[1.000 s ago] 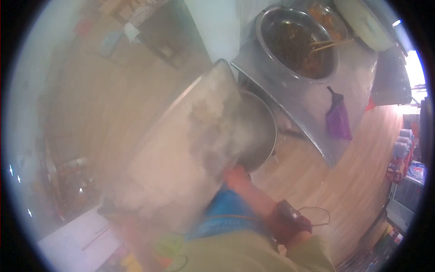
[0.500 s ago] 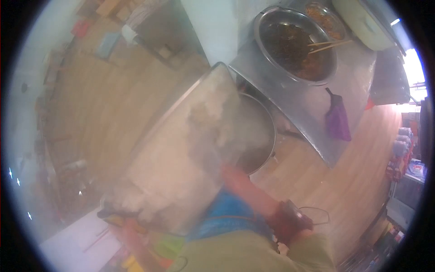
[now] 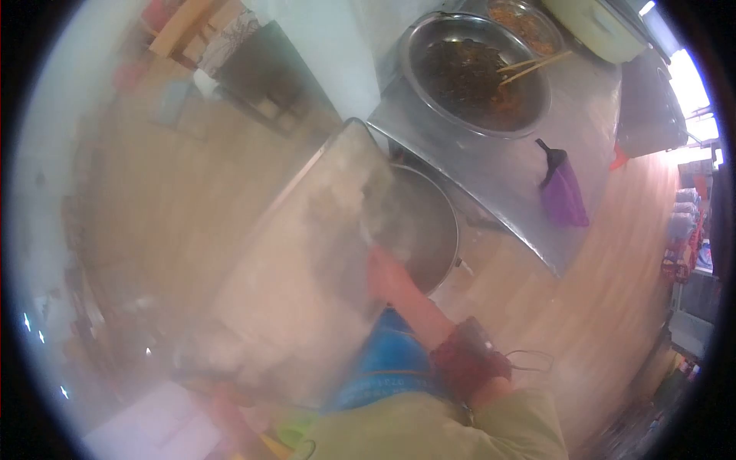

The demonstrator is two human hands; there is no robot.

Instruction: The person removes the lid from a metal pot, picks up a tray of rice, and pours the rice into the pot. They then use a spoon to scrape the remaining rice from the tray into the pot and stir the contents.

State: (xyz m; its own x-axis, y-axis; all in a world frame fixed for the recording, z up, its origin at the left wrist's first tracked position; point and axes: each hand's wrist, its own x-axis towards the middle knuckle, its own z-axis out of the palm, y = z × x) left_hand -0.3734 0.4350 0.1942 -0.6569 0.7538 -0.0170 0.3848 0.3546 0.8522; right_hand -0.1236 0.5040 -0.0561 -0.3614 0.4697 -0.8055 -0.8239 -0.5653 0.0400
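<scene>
A large rectangular tray with a pale, lumpy food, perhaps rice, slants across the middle in thick steam. Its far end overlaps a round metal pot. My right hand is closed at the edge of the food, beside the pot. A thin pale edge shows at its fingertips, but steam hides what it holds. At the tray's near left corner, my left hand grips the rim, its fingers blurred by the haze.
On a metal-topped table stands a steel basin of dark food with chopsticks across it. A smaller bowl, a pale yellow tub and a purple pouch are there too. A chair stands on the wooden floor.
My right hand has shifted slightly up along the food, close to the pot. The view has swung a little, and steam now veils my left hand and the tray's near corner more.
</scene>
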